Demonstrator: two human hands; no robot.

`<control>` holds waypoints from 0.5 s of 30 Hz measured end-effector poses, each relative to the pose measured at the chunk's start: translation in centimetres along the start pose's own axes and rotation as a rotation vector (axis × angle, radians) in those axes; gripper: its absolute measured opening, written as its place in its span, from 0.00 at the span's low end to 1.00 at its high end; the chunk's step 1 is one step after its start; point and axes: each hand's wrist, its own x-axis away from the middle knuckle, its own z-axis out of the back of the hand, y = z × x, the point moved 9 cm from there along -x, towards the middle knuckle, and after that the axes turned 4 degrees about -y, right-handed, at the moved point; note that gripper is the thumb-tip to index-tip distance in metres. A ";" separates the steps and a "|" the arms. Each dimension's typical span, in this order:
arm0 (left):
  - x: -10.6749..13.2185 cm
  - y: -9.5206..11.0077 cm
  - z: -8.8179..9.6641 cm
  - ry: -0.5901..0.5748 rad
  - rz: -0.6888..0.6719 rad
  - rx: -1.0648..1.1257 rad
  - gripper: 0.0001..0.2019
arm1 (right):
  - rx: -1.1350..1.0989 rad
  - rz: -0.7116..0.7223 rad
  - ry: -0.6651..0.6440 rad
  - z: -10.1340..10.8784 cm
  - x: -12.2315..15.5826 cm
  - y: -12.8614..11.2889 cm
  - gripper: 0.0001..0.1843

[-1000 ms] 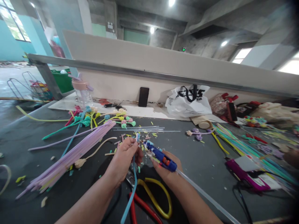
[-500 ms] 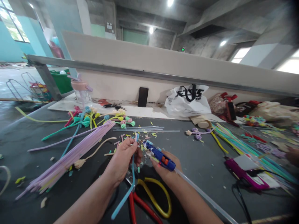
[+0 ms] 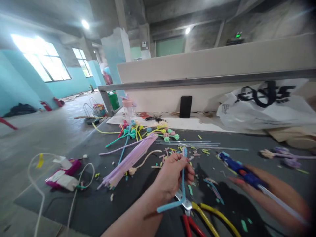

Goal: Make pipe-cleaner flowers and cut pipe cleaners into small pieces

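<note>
My left hand [image 3: 176,168] pinches a light blue pipe cleaner [image 3: 183,184] near its top, where a small blue and pink tip pokes out above the fingers. Its lower end bends off to the left. Well to the right, my right hand [image 3: 266,191] is wrapped round a blue glue gun [image 3: 243,172], with a long clear glue stick [image 3: 281,200] trailing from its back. The gun's nozzle points left, apart from the pipe cleaner. Below my left hand lie pliers [image 3: 189,205] with one red and one yellow handle. Cut pipe cleaner scraps [image 3: 170,151] are scattered around.
A bundle of lilac pipe cleaners [image 3: 133,158] lies left, with colourful pipe cleaner flowers [image 3: 138,130] behind. Clear glue sticks [image 3: 197,144] lie ahead. A phone [image 3: 185,107] leans on the back panel, between a pink-lidded bottle [image 3: 128,108] and a white bag [image 3: 261,107]. A power strip [image 3: 64,174] sits left.
The view has swung left. My right hand has drawn the glue gun away to the right from the blue pipe cleaner, which my left hand still holds.
</note>
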 end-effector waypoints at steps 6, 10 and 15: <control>0.9 1.1 0.1 0.070 -0.044 0.021 0.12 | 0.374 0.015 -0.286 0.1 -0.6 4.0 0.12; 1.1 1.4 0.7 0.123 -0.047 0.037 0.12 | 0.470 -0.028 -0.384 -0.5 -0.5 5.8 0.16; 1.1 1.7 0.9 0.139 -0.057 0.048 0.12 | 0.591 -0.085 -0.473 0.8 -0.8 4.8 0.26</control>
